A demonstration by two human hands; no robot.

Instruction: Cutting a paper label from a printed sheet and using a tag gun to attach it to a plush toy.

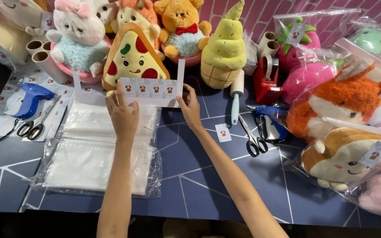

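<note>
We have both hands on a white sticker sheet (148, 90) at the far side of the dark blue worktop (199, 185), just in front of the pizza plush (133, 57). Our left hand (122, 112) lies over the sheet's lower left part, fingers spread and flat on it rather than curled round anything. Our right hand (190, 108) pinches the sheet's lower right corner, thumb and fingers closed on the paper. The sheet carries a row of small picture stickers, with strips already cut away, so what is left is thin and floppy. Beneath our left wrist lies a stack of clear bags (98, 154); it is slick, and we judge the sheet could slide on it if we press unevenly. The narrow upright strip at the sheet's right edge looks easy to tear should the right hand pull sideways. A loose sticker (222, 132) lies beside our right forearm and could be swept off by the arm. Scissors (252, 136) and a lint roller (236, 94) lie just right of that arm, near enough to be knocked. More scissors (36, 123) lie well apart, left.
</note>
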